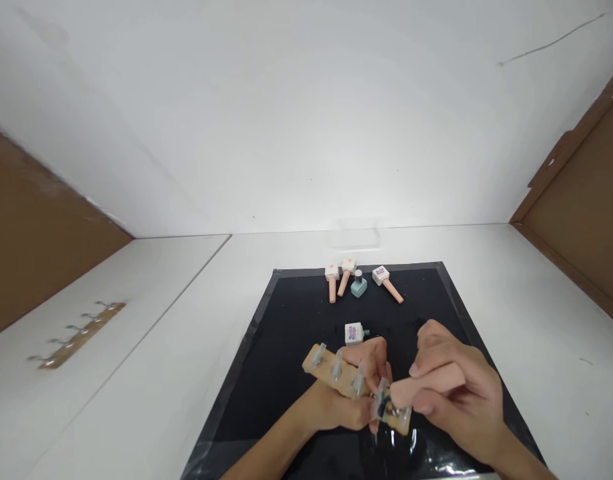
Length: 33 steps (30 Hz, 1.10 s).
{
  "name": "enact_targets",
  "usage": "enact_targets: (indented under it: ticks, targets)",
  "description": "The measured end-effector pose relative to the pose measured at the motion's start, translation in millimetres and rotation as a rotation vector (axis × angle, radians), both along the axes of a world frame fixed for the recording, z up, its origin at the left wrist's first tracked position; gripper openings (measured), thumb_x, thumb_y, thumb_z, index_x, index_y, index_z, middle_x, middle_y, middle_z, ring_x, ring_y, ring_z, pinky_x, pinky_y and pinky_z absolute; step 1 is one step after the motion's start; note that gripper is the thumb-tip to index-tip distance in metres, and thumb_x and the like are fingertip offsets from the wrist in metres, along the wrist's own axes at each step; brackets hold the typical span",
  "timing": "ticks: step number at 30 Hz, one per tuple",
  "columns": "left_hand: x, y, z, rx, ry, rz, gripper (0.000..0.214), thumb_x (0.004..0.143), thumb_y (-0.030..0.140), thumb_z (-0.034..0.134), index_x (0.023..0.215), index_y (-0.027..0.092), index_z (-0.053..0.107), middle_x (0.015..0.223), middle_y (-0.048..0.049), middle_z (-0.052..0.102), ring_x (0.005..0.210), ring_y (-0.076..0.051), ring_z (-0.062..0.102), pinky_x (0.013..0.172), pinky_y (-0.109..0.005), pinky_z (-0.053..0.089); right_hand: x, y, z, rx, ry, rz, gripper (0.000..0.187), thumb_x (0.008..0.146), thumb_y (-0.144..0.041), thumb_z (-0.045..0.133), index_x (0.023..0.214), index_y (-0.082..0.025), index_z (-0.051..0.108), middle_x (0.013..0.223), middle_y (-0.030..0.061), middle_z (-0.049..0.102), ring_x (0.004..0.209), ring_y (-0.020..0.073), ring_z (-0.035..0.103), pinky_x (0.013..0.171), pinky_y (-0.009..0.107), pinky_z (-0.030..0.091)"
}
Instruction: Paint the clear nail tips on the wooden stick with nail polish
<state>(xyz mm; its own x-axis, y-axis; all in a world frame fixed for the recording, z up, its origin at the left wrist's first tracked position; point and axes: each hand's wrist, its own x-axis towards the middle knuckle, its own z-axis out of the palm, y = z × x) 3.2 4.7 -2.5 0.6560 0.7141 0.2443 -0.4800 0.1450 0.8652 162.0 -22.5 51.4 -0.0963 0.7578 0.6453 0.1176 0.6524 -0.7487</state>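
Far to your left, a spare strip with clear tips is lying on the white table, well apart from the black mat. On the mat, your left hand is gripping a wooden strip from below, holding it tilted above the mat's near part, with its clear nail tips pointing up. Just behind it a small white bottle is sitting uncapped; what is inside it is not showing. At the mat's far edge, three pink-capped bottles are lying on their sides around an upright teal bottle.

Your right hand is pinching a pink brush handle closed between fingers and thumb, its tip meeting the strip's right end. Bare table is lying open on both sides of the mat. The brush tip is hiding behind the clear tips and your fingers, and the frame is cutting off both forearms and the mat's near edge.
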Motion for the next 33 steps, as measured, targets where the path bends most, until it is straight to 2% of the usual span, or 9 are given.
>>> enact_targets:
  ticks: [4, 7, 12, 17, 21, 26, 30, 33]
  targets:
    - [-0.9, -0.1, -0.3, -0.027, -0.006, 0.009, 0.040, 0.065, 0.026, 0.073, 0.054, 0.015, 0.037, 0.068, 0.0023, 0.042, 0.051, -0.005, 0.048, 0.034, -0.011, 0.043, 1.7, 0.3, -1.3, 0.001, 0.043, 0.001, 0.022, 0.086, -0.043, 0.057, 0.079, -0.023, 0.060, 0.055, 0.0000, 0.056, 0.053, 0.0153, 0.047, 0.047, 0.028, 0.040]
    - [-0.2, 0.6, 1.9, 0.038, 0.038, 0.039, 0.040, 0.065, 0.025, 0.073, 0.053, 0.015, 0.035, 0.067, 0.0020, 0.043, 0.053, -0.006, 0.049, 0.036, -0.011, 0.042, 1.6, 1.0, 1.9, 0.004, -0.009, 0.052, 0.024, 0.087, -0.044, 0.055, 0.077, -0.022, 0.059, 0.052, -0.0016, 0.054, 0.051, 0.0139, 0.046, 0.047, 0.027, 0.038]
    - [0.3, 0.5, 1.3, 0.088, -0.003, 0.059, 0.036, 0.068, 0.019, 0.069, 0.054, 0.016, 0.037, 0.066, 0.0029, 0.042, 0.051, -0.005, 0.048, 0.038, -0.012, 0.044, 1.9, 0.7, 3.4, 0.015, -0.049, -0.001, 0.021, 0.090, -0.036, 0.053, 0.075, -0.021, 0.058, 0.055, -0.0005, 0.056, 0.054, 0.0140, 0.047, 0.050, 0.027, 0.040]
    - [0.1, 0.1, 0.0, 0.080, -0.038, 0.025, 0.034, 0.067, 0.015, 0.069, 0.055, 0.015, 0.037, 0.068, 0.0023, 0.043, 0.053, -0.005, 0.049, 0.036, -0.010, 0.041, 2.4, 1.3, 2.4, -0.007, -0.012, 0.097, 0.021, 0.089, -0.039, 0.053, 0.079, -0.022, 0.060, 0.055, 0.0002, 0.057, 0.054, 0.0149, 0.048, 0.048, 0.028, 0.040]
    - [0.7, 0.4, 2.7, 0.081, -0.015, 0.054, 0.034, 0.067, 0.014, 0.068, 0.054, 0.015, 0.036, 0.066, 0.0030, 0.042, 0.052, -0.005, 0.049, 0.038, -0.010, 0.043, 2.1, 2.4, 4.5, 0.007, -0.037, 0.061, 0.020, 0.091, -0.035, 0.052, 0.078, -0.022, 0.060, 0.055, 0.0002, 0.058, 0.052, 0.0146, 0.048, 0.049, 0.029, 0.039]
    - [0.9, 1.2, 5.6, 0.076, 0.023, 0.046, 0.032, 0.065, 0.013, 0.068, 0.053, 0.015, 0.038, 0.064, 0.0033, 0.042, 0.051, -0.005, 0.048, 0.039, -0.011, 0.042, 1.7, 1.4, 4.6, -0.007, -0.019, 0.085, 0.022, 0.088, -0.040, 0.055, 0.077, -0.022, 0.061, 0.054, 0.0000, 0.058, 0.053, 0.0150, 0.048, 0.048, 0.027, 0.040]
    - [-0.1, 1.0, 5.5, 0.077, -0.012, 0.045, 0.034, 0.064, 0.011, 0.068, 0.053, 0.015, 0.036, 0.065, 0.0033, 0.042, 0.052, -0.005, 0.050, 0.039, -0.012, 0.042, 1.3, 1.1, 3.6, -0.010, 0.014, 0.012, 0.019, 0.089, -0.037, 0.055, 0.077, -0.023, 0.061, 0.057, 0.0004, 0.059, 0.054, 0.0150, 0.047, 0.050, 0.028, 0.040]
    - [-0.6, 0.3, 4.5, 0.075, 0.009, 0.036, 0.034, 0.065, 0.014, 0.069, 0.054, 0.016, 0.037, 0.067, 0.0026, 0.043, 0.051, -0.006, 0.048, 0.037, -0.012, 0.039, 1.3, 1.4, 3.5, -0.023, 0.018, 0.062, 0.023, 0.087, -0.042, 0.056, 0.077, -0.023, 0.062, 0.053, -0.0004, 0.056, 0.053, 0.0151, 0.046, 0.047, 0.027, 0.038]
